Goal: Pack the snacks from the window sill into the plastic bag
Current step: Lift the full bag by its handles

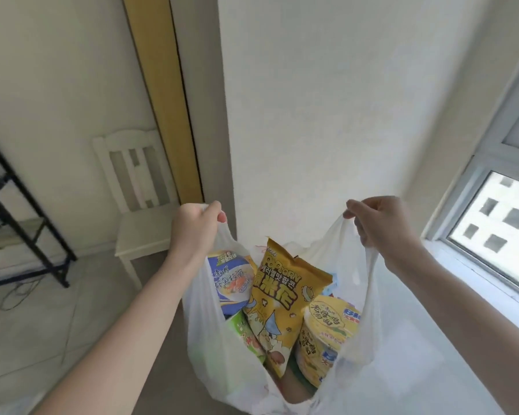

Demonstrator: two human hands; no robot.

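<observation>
Nearest us, our forearms ran up to the plastic bag [282,381], left grip [197,226] and right grip [378,223] each pinching a handle, snacks [277,298] inside, sill [450,310] right; we judged lifting evenly wise.

In the plastic bag [206,339], the popcorn packet [282,298] stands between two noodle cups [232,280], chair [138,205] behind-left.

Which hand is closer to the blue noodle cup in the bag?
Left. The left hand grips the bag handle just above the blue noodle cup; the right hand holds the opposite handle, across the popcorn bag.
</observation>
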